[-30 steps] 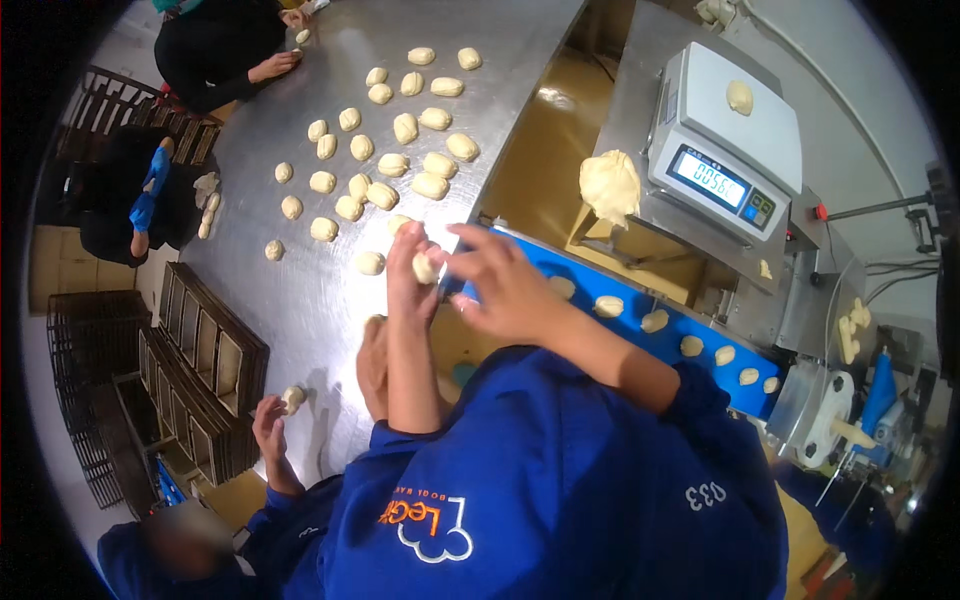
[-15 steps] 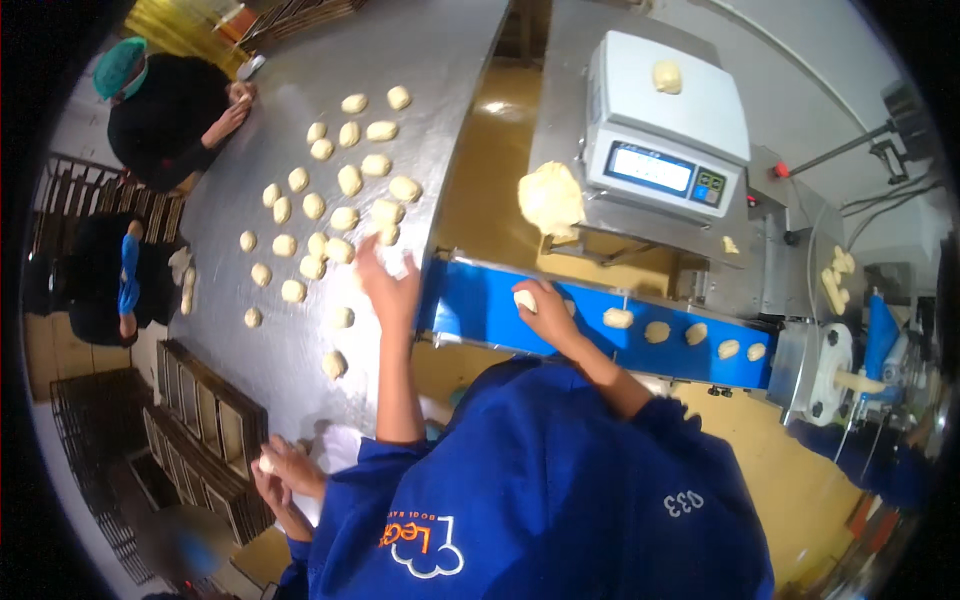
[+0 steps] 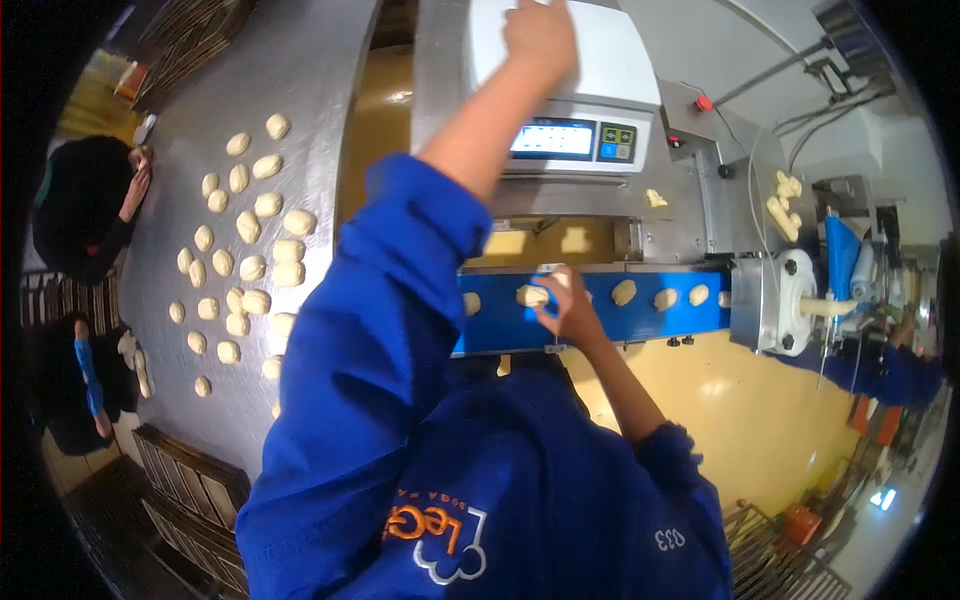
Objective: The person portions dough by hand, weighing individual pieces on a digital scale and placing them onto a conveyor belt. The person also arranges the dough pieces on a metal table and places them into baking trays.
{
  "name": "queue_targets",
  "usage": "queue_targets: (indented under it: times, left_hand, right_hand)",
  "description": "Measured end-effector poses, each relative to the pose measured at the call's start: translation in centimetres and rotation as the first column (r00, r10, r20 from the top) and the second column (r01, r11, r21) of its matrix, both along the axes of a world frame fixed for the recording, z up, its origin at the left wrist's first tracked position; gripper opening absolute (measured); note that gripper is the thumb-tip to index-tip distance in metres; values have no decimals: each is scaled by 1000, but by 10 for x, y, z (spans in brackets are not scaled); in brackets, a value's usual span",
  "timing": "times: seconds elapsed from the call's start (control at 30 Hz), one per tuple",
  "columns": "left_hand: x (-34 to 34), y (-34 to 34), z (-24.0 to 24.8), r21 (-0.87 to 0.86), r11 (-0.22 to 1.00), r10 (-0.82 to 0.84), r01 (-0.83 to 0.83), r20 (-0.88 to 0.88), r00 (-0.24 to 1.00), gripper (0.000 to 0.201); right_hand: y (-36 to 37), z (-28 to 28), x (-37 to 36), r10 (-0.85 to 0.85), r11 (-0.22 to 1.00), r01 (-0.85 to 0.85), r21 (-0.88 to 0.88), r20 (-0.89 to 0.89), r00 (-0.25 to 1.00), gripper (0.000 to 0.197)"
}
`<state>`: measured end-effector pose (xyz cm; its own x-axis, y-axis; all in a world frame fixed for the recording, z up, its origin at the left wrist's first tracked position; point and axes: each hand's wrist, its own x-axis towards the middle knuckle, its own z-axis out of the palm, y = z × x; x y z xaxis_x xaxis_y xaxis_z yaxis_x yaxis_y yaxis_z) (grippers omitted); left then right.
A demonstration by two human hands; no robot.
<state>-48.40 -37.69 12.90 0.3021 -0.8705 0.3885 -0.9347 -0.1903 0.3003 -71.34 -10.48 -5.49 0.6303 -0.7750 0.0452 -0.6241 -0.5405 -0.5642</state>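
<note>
A dough piece (image 3: 532,296) lies just left of the curled right hand (image 3: 574,314), whose grip I cannot tell.

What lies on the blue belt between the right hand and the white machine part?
In the head view, pale dough pieces lie there, spaced along the belt.

The blue jacket (image 3: 570,490) bears orange-and-white lettering (image 3: 437,523) beside a white cloud-like outline (image 3: 476,565), and, apart from it, a short white number (image 3: 673,540). On the white scale (image 3: 610,60), the lit display (image 3: 552,139) and keypad (image 3: 616,142) are too blurred to read.
</note>
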Motion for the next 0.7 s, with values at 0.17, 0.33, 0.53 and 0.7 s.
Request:
queue_targets:
  times: [0.17,0.33,0.53,0.7]
  left_hand:
    - [77,64,34,-224,897,-281,381,-954,100,41]
    - [92,242,-1,-455,880,-335,138,-800,-499,61]
    - [62,407,-152,280,960,194,-6,-649,736,23]
    - [26,387,-187,313,921,-89,231,-408,909,35]
  right_hand:
    - [5,-38,40,171,983,-179,-36,-171,970,31]
    - [3,-37,-2,-448,610,-116,784,461,766,23]
    - [-37,-9,-129,-882,199,-100,975,222,415,34]
    - [-91,5,-125,180,961,-189,202,60,982,38]
